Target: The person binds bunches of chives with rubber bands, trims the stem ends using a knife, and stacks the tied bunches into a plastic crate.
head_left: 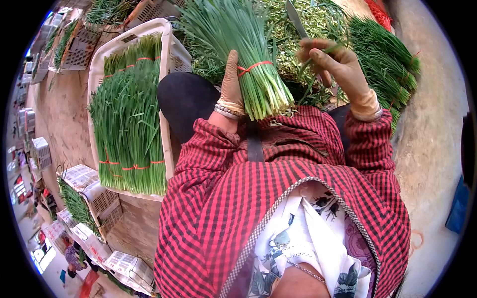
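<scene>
My left hand (231, 85), in a thin glove, is wrapped round a bunch of garlic chives (261, 82). A red band circles the bunch near its pale cut ends, which point down toward my lap; the leaves spread upward. To the right of the bunch is my gloved right hand (338, 67), fingers bent and slightly blurred. From its fingers a knife (296, 20) points up, its handle mostly hidden. Some loose green leaves hang at the same fingers. Behind both hands lies a heap of trimmed leaf scraps (283, 37).
On my left stands a white plastic crate (168, 99) packed with banded chive bunches (129, 119). More chive bunches (382, 59) lie on the floor at right, near red ties (380, 12). Other crates (107, 208) line the far left. A blue object (458, 206) sits at the right edge.
</scene>
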Motion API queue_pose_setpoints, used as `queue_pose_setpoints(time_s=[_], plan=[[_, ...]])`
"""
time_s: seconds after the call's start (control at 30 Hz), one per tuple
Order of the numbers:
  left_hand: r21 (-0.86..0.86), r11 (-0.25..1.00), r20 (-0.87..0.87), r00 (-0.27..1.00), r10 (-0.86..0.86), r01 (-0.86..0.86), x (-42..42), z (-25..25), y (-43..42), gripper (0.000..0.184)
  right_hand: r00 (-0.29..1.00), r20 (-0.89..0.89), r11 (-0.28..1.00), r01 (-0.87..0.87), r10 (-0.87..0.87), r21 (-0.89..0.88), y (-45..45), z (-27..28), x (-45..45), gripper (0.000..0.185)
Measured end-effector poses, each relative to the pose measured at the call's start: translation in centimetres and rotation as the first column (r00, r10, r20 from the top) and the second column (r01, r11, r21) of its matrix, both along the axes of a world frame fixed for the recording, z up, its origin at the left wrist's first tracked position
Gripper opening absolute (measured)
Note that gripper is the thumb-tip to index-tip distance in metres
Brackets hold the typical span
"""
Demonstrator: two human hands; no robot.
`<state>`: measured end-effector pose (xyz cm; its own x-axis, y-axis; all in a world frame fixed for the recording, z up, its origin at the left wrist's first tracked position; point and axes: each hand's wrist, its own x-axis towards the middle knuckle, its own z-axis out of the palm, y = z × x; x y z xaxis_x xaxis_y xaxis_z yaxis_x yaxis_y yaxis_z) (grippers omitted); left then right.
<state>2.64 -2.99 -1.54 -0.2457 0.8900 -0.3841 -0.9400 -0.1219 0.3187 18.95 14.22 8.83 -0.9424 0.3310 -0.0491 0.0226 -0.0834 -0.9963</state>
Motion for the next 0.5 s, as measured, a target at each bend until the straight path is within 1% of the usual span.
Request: queue_pose_setpoints(time_s=[0.03,0.07,0.1,0.13,0.17,0.2,0.23,0.3,0.33,0.4,0.43,0.5], plan=[[-0.010,0.999,-0.057,0.998,0.039,-0.040,0.0,0.2,-0.1,0.072,0.958,0.100,0.851,0.188,-0.269,0.491,1.6,-2.6,0.8,0.024],[-0.023,0.998,-0.050,0.997,0.056,-0.057,0.0,0.6,-0.2,0.068,0.847,0.053,0.451,0.228,-0.529,0.863,2.3,-4.0,1.3,0.024],[-0.020,0.998,-0.048,0.997,0.054,-0.055,-0.1,0.0,0.1,0.068,0.846,0.053,0.448,0.227,-0.531,0.865,1.5,-3.2,1.3,0.024],[-0.005,0.997,-0.105,0.992,0.075,-0.076,-0.4,-1.2,0.5,0.063,0.901,0.068,0.698,0.282,-0.428,0.658,-0.3,-1.7,1.0,0.026],[0.003,0.996,-0.159,0.983,0.093,-0.094,-0.4,-2.0,0.6,0.060,0.945,0.052,0.883,0.280,-0.323,0.377,-2.1,-0.9,0.6,0.029],[-0.032,0.991,-0.262,0.958,0.119,-0.132,-0.4,-2.1,0.6,0.046,0.976,-0.062,0.840,0.209,-0.207,0.501,-3.5,-1.5,0.1,0.032],[-0.035,0.974,-0.315,0.927,0.201,-0.224,-0.1,-1.2,0.6,0.037,0.994,-0.087,0.754,0.102,-0.059,0.649,-5.0,-1.1,-0.7,0.032],[-0.049,0.972,-0.364,0.910,0.197,-0.231,-0.1,-1.4,0.5,0.036,1.000,-0.006,0.493,-0.004,0.018,0.870,-6.8,-2.0,-1.2,0.031],[-0.051,0.972,-0.364,0.910,0.196,-0.230,-0.1,-1.5,0.4,0.036,1.000,-0.006,0.495,-0.004,0.018,0.869,-6.9,-2.6,-1.2,0.031],[-0.072,0.966,-0.373,0.905,0.204,-0.247,-0.2,-2.0,0.2,0.034,1.000,0.015,0.367,-0.024,0.028,0.930,-6.9,-3.4,-1.5,0.024],[-0.071,0.965,-0.375,0.904,0.208,-0.251,-0.4,-2.3,0.2,0.034,0.999,0.013,0.367,-0.024,0.032,0.930,-7.0,-3.4,-1.7,0.024],[-0.114,0.958,-0.416,0.888,0.195,-0.264,-0.7,-2.6,0.4,0.037,0.996,0.086,0.303,-0.085,0.008,0.949,-7.3,-3.2,-1.7,0.014]])
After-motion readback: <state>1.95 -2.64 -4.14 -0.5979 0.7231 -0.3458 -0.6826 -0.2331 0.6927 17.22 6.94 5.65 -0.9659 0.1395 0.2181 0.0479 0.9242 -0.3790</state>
